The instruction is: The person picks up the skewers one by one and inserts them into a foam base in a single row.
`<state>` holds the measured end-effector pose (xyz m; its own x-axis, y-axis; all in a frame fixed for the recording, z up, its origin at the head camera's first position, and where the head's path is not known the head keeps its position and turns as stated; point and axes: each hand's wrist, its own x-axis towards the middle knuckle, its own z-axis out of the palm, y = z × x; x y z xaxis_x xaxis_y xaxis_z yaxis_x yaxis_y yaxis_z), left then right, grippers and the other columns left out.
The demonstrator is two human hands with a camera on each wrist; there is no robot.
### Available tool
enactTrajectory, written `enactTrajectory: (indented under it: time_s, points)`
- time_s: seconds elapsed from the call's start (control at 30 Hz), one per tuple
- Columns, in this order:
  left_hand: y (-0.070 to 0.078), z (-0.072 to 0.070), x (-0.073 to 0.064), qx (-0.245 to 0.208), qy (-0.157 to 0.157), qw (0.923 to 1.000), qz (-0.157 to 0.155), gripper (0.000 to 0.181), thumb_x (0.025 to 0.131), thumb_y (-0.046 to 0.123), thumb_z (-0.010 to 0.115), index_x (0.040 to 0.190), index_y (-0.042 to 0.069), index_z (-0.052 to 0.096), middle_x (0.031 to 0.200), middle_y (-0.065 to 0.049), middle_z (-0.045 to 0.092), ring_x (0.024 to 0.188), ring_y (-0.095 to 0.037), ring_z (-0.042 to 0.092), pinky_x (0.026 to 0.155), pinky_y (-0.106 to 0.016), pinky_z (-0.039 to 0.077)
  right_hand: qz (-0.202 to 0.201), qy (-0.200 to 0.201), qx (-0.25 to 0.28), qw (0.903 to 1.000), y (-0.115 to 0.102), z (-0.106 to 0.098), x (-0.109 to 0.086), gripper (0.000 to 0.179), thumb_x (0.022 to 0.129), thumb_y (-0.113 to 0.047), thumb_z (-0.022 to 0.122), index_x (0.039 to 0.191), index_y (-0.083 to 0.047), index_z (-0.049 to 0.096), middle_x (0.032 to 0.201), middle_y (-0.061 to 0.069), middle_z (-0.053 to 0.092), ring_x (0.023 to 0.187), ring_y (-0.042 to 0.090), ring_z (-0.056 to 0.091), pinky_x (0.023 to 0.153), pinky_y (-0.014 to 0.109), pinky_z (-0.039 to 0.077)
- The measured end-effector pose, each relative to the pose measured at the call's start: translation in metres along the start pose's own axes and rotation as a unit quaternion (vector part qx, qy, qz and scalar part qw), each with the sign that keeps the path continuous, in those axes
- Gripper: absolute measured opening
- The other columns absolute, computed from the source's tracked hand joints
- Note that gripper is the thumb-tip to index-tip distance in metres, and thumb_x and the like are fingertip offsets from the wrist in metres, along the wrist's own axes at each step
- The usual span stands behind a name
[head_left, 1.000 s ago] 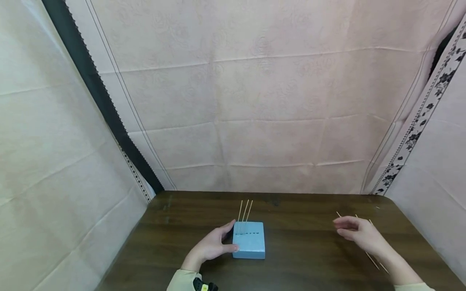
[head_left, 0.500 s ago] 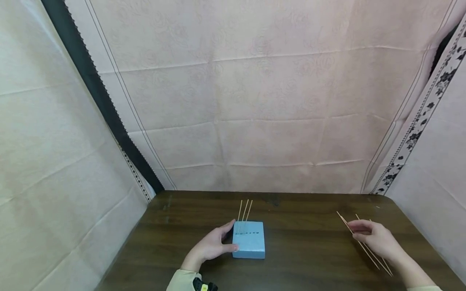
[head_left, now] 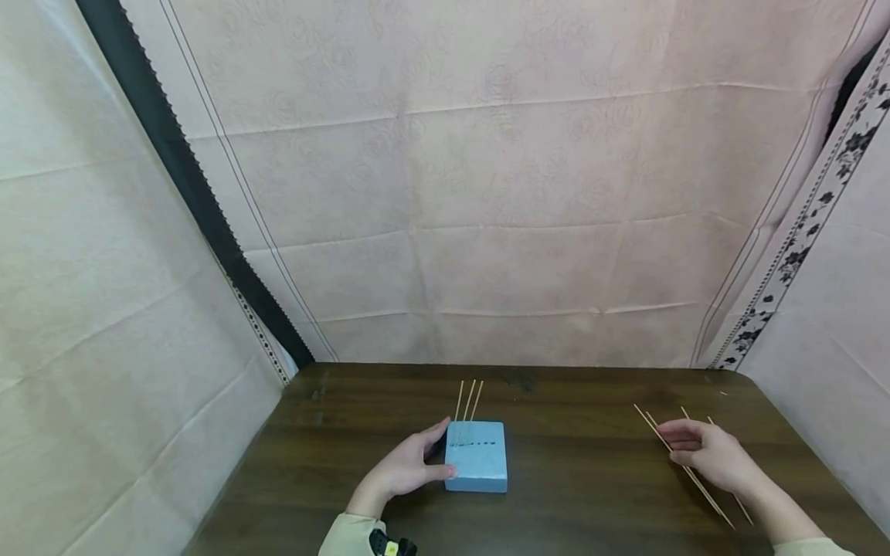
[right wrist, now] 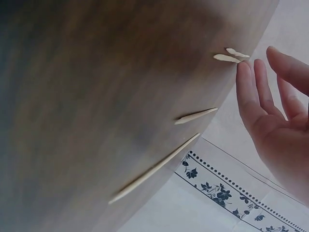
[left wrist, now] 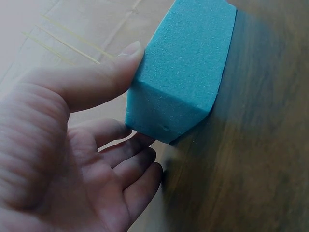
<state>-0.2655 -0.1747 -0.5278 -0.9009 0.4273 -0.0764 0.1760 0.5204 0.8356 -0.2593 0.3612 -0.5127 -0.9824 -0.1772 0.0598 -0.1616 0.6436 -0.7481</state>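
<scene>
My left hand [head_left: 403, 472] holds the near-left side of a light blue foam block [head_left: 480, 463], thumb on top and fingers at its side. Three thin wooden skewers [head_left: 468, 401] stand up from the far left part of the block. In the left wrist view the block [left wrist: 188, 58] shows its sparkly surface. On the right, my right hand [head_left: 712, 455] is over several loose skewers [head_left: 711, 498] lying slantwise on the table. Its fingers [right wrist: 248, 92] look fairly straight in the right wrist view, a fingertip close to two skewer ends [right wrist: 226, 58]; contact is unclear.
The dark brown wooden table [head_left: 570, 463] has rounded far corners. Pale cloth [head_left: 521, 193] hangs behind it and on both sides. A floral border [head_left: 799, 247] runs down the right cloth. A black strap [head_left: 381, 544] is on the left wrist.
My right hand has moved right and toward me, over the loose skewers. The leftmost skewers have shifted and lie closer together. The left hand and block stay still.
</scene>
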Motion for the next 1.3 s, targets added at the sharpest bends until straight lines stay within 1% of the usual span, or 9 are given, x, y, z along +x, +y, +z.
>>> enactTrajectory:
  time_s: [0.2,0.43,0.53,0.63,0.77,0.97,1.03,1.23,1.3]
  points:
    - [-0.001,0.000,0.000,0.002,0.000,1.0000,-0.002,0.095,0.093,0.037,0.085,0.168,0.007,0.034,0.172,-0.012,0.035,0.157,-0.038,0.035,0.124,-0.062,0.030,-0.015,0.020,-0.004,0.9997,0.001,0.001,-0.001,0.037,0.089,0.011,0.076,0.125,0.013,0.068,0.119,0.028,0.074,0.098,0.018,0.074,0.079,0.025,0.060]
    - [-0.001,-0.001,0.000,0.005,0.000,1.0000,0.001,0.095,0.093,0.037,0.085,0.168,0.007,0.034,0.172,-0.012,0.035,0.157,-0.038,0.034,0.124,-0.062,0.029,-0.032,-0.002,0.007,0.9995,-0.001,0.004,0.004,0.039,0.089,0.011,0.075,0.126,0.016,0.065,0.121,0.030,0.072,0.101,0.022,0.073,0.080,0.026,0.060]
    - [-0.001,-0.001,0.000,0.006,-0.002,1.0000,-0.001,0.095,0.093,0.038,0.085,0.168,0.008,0.034,0.172,-0.012,0.035,0.157,-0.038,0.034,0.124,-0.062,0.029,-0.032,0.001,0.005,0.9995,-0.002,0.006,0.004,0.039,0.087,0.013,0.076,0.125,0.014,0.067,0.120,0.029,0.072,0.100,0.022,0.073,0.080,0.026,0.060]
    - [-0.001,-0.001,0.000,0.004,-0.004,1.0000,0.004,0.094,0.094,0.037,0.084,0.168,0.007,0.034,0.172,-0.012,0.035,0.157,-0.037,0.034,0.125,-0.062,0.029,-0.025,0.004,-0.005,0.9997,-0.003,0.008,0.005,0.040,0.086,0.012,0.076,0.125,0.012,0.068,0.120,0.028,0.073,0.102,0.027,0.074,0.080,0.025,0.060]
    - [-0.001,0.000,0.002,-0.003,-0.008,0.9999,0.014,0.094,0.095,0.036,0.083,0.168,0.005,0.033,0.172,-0.013,0.034,0.157,-0.037,0.033,0.125,-0.061,0.029,-0.018,-0.010,-0.002,0.9998,-0.005,0.007,0.007,0.041,0.087,0.012,0.075,0.127,0.013,0.066,0.122,0.029,0.071,0.106,0.038,0.072,0.080,0.026,0.060]
    - [-0.001,-0.001,0.003,-0.010,-0.008,0.9998,0.016,0.094,0.095,0.035,0.083,0.168,0.004,0.032,0.173,-0.012,0.032,0.157,-0.036,0.033,0.125,-0.059,0.030,-0.015,-0.026,0.021,0.9993,-0.008,0.011,0.012,0.045,0.085,0.014,0.077,0.128,0.015,0.065,0.121,0.031,0.070,0.103,0.036,0.072,0.078,0.028,0.061]
    - [-0.002,-0.001,0.003,-0.011,-0.008,0.9998,0.017,0.094,0.096,0.034,0.083,0.168,0.004,0.032,0.173,-0.011,0.032,0.157,-0.036,0.033,0.125,-0.059,0.030,-0.011,-0.020,0.015,0.9996,-0.010,0.015,0.014,0.046,0.082,0.014,0.078,0.127,0.014,0.066,0.121,0.029,0.070,0.102,0.034,0.072,0.078,0.028,0.061]
    - [-0.002,-0.001,0.002,-0.009,-0.005,0.9998,0.015,0.094,0.095,0.034,0.084,0.168,0.004,0.032,0.173,-0.011,0.033,0.157,-0.036,0.034,0.125,-0.059,0.030,-0.012,0.013,-0.037,0.9992,-0.017,0.027,0.020,0.049,0.075,0.008,0.086,0.122,0.006,0.072,0.113,0.019,0.073,0.098,0.030,0.071,0.078,0.029,0.059]
    - [-0.002,-0.001,0.001,-0.008,-0.005,0.9999,0.012,0.094,0.095,0.034,0.084,0.168,0.005,0.032,0.173,-0.011,0.033,0.157,-0.036,0.034,0.125,-0.059,0.030,-0.010,0.014,-0.039,0.9991,-0.018,0.031,0.021,0.051,0.073,0.009,0.087,0.121,0.005,0.072,0.112,0.018,0.073,0.098,0.030,0.071,0.078,0.030,0.059]
